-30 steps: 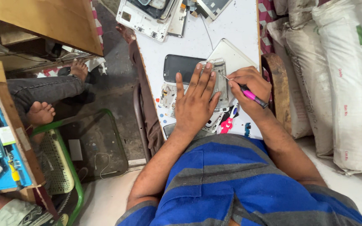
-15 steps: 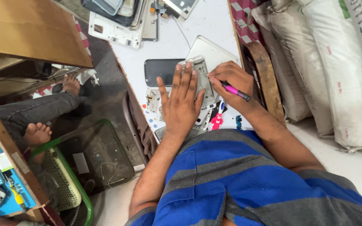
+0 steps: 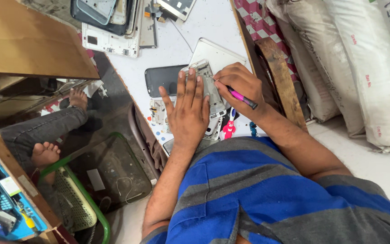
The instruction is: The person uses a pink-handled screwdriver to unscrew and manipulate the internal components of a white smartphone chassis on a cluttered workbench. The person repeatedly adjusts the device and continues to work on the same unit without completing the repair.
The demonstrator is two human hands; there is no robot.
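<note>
Head view: the left hand [image 3: 188,110] lies flat with fingers spread, pressing down on a silver phone frame [image 3: 207,81] that rests on the white table [image 3: 204,22]. The right hand [image 3: 239,85] pinches a pink-handled screwdriver [image 3: 243,98], its tip hidden at the frame's right edge. Just left of the frame lies a dark phone [image 3: 159,79], screen up; behind the frame sits a white back cover [image 3: 217,53], partly under the right hand. A small red tool [image 3: 229,130] lies near the table's near edge.

At the far end of the table a stack of phone parts [image 3: 109,22] crowds the corner. To the right, white sacks [image 3: 366,68] with printed red and green lettering lean side by side, a wooden plank [image 3: 278,72] between them and the table. Far left, a blue package [image 3: 1,199] sits in a wooden box.

The table's left edge drops to a dark floor, where another person's bare foot [image 3: 45,154] rests. Bare tabletop shows between the parts stack and the hands.
</note>
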